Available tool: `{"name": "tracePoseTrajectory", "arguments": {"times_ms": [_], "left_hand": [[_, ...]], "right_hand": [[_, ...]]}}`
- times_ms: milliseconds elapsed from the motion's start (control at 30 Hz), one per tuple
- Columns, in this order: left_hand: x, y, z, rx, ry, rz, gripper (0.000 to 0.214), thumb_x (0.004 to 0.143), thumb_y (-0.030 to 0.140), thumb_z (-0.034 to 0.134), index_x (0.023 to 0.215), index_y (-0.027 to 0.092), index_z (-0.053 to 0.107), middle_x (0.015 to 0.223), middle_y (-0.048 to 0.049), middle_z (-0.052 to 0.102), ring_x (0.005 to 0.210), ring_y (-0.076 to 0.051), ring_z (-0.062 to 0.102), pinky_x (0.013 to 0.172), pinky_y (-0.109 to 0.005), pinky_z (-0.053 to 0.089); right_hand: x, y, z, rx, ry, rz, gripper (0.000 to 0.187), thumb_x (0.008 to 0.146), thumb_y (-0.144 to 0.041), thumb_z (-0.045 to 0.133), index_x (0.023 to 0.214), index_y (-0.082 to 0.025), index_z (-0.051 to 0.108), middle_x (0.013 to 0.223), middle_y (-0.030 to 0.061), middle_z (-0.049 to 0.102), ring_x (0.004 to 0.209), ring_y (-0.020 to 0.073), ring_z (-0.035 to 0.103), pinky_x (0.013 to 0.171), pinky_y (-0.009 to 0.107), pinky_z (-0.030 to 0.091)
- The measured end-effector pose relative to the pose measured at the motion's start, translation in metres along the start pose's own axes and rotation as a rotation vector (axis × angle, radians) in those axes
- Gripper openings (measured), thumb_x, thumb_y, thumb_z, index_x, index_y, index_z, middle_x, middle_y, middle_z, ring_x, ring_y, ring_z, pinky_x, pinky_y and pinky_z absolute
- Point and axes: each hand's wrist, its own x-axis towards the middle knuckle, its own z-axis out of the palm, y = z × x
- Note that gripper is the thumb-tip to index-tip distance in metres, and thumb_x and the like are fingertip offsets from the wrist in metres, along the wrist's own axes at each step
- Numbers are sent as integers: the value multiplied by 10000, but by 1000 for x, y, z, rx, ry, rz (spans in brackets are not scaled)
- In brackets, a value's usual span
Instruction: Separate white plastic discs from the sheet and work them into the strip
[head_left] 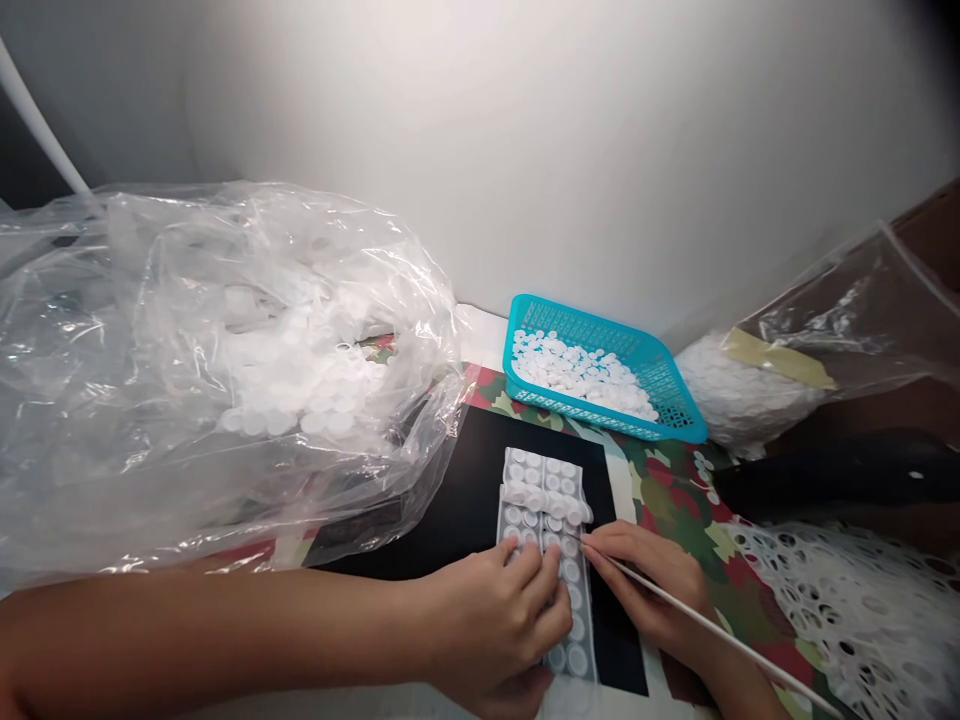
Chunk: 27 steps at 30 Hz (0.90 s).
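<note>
A clear plastic strip [572, 571] with rows of round white discs lies on a black mat [457, 480]. Across its upper part runs a raised band of discs [546, 501], as if folded over. The curled fingers of my left hand [510, 610] press on the strip from the left, and the hand hides its lower left part. At the strip's right edge, my right hand [652, 575] pinches a long thin white stick [720, 628] close to its tip. The tip is near the discs; whether it touches one I cannot tell.
A turquoise basket [679, 385] of small white discs stands behind the mat. On the left spreads a large clear bag [172, 270] with white pieces inside. At right are another filled bag [750, 395] and a heap of white perforated scraps [862, 610] on the camouflage cloth [667, 490].
</note>
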Motion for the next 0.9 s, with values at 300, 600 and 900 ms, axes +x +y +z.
{"name": "tracePoseTrajectory", "arguments": {"times_ms": [300, 600, 900], "left_hand": [[0, 1, 1, 16, 2, -6, 513, 855, 406, 379, 1199, 44, 496, 1273, -234, 527, 1039, -314, 559, 842, -411, 445], [1, 0, -1, 35, -14, 0, 485, 860, 404, 379, 1178, 59, 500, 1265, -245, 530, 1030, -317, 558, 812, -392, 443], [0, 0, 2, 36, -10, -6, 488, 863, 412, 386, 1176, 54, 495, 1284, -258, 511, 1026, -314, 546, 788, -388, 434]], "right_hand": [[4, -4, 0, -66, -9, -58, 140, 864, -70, 549, 946, -160, 618, 802, 55, 685, 731, 147, 666, 671, 236, 542], [1, -4, 7, -334, 37, -195, 204, 849, -41, 537, 1010, -117, 637, 781, 96, 691, 661, 161, 646, 594, 259, 527], [3, -9, 9, -310, 98, -65, 157, 868, -73, 541, 961, -151, 641, 803, 68, 694, 687, 148, 661, 649, 244, 526]]}}
